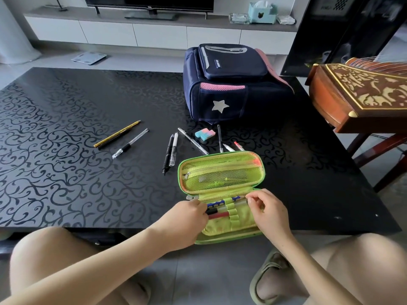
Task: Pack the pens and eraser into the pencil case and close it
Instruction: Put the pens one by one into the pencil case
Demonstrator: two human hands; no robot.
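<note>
The pencil case [221, 175] lies open at the near edge of the black patterned table [66, 172], its near half hanging a little over the edge towards the person's knees. That overhang looks like the main risk: a firm downward push while seating a pen could tip the case off the table.

The left hand [187, 214] pinches the dark end of a black-capped pen [212, 211]. The right hand [269, 209] has its fingers curled at the other end of what looks like the same pen, beside the elastic loops [233, 213]. The barrel could snag on a loop and drag the band with it, or be left sticking out past the end, where it would foul the zip.

Much remains loose on the table. The pastel eraser [204, 133] sits far of the case, a yellow pencil [117, 133] lies well to the left, and several pens are scattered between them. A red pen [239, 145] runs under the lid's far rim and may roll when the lid is swung shut. With few loops free, overfilling could also stop the case from closing.

The case is a bright green shell with rounded corners and a lime lining. The raised lid carries a zipped mesh pocket; the near half has a row of loops holding a blue dotted pen [217, 203] and others.
</note>
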